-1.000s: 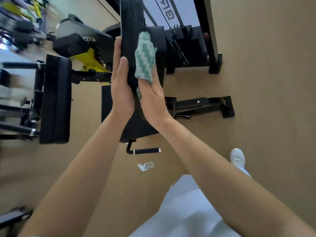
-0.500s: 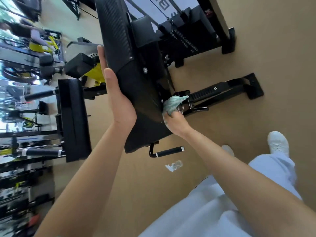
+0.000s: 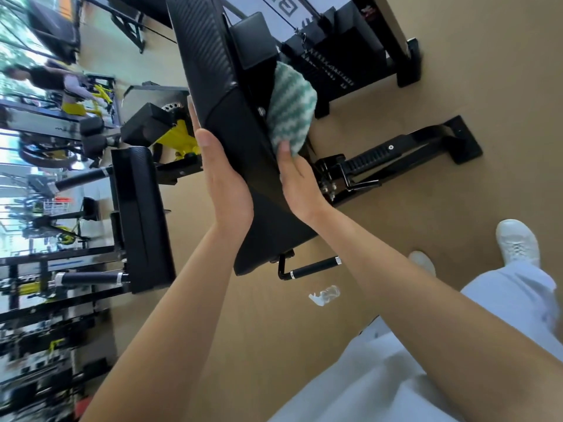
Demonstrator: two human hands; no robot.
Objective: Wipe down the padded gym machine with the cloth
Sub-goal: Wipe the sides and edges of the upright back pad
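A long black padded back rest (image 3: 225, 95) of the gym machine rises through the middle of the view, its seat pad below it. My left hand (image 3: 224, 181) lies flat, fingers together, against the pad's left side. On the pad's right side my right hand (image 3: 300, 184) presses a green and white zigzag cloth (image 3: 289, 108) against the black surface. The cloth spreads out above my fingertips and hides most of my fingers.
A black adjustment handle (image 3: 313, 266) sticks out under the seat. The machine's foot rail (image 3: 405, 153) and weight stack (image 3: 332, 62) lie to the right on the tan floor. A clear spray bottle (image 3: 324, 295) lies on the floor. Another black pad (image 3: 143, 217) and more machines stand left, with a person far left.
My right hand has slid the cloth from low beside the seat up along the pad's right side, and the cloth has spread out. My left hand has stayed on the left side.
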